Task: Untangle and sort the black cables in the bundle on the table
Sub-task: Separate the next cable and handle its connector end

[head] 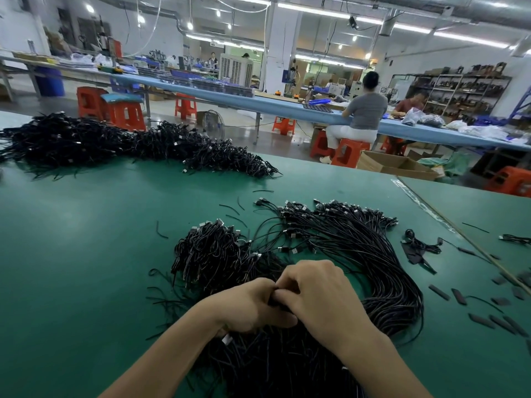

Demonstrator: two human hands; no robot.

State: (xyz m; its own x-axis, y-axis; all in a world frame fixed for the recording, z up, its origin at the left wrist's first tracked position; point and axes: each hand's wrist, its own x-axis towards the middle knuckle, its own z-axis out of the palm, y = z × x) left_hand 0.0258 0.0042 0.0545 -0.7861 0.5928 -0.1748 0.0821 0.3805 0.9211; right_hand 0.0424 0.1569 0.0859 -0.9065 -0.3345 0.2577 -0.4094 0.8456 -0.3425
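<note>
A tangled bundle of black cables lies on the green table just beyond my hands. To its right, a combed-out fan of black cables curves from its plug ends at the far side back toward me. My left hand and my right hand meet above the near cable mass, fingers curled, both pinching black cable between them. What exactly sits between the fingertips is hidden by the fingers.
A long heap of black cables runs along the table's far left. Loose ties and flat black pieces are scattered at the right, near a small coiled cable. The table's far edge drops to an aisle with orange stools, where people are seated at another bench.
</note>
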